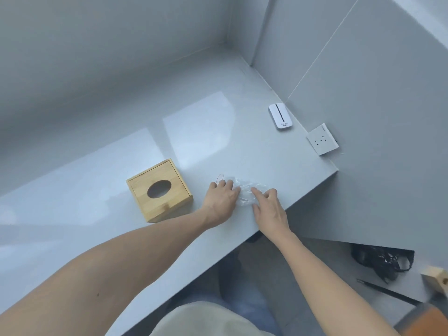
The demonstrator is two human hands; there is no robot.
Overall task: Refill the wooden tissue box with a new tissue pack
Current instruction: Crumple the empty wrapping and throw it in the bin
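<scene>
The wooden tissue box (159, 190) stands on the grey table (242, 146), its oval top opening dark. To its right lies a crumpled clear plastic wrapper (244, 190) with a thin red strip at its far edge. My left hand (221, 198) rests on the wrapper's left side, fingers bent over it. My right hand (269, 207) presses its right side with the fingers spread. No tissue pack is in view; whether the box holds tissues cannot be told.
A small white device (280, 115) lies at the table's far right by the wall. A white wall socket (322, 139) sits just right of it. Below the table's right edge are a black tangled object (383, 260) and a wooden piece (436, 280).
</scene>
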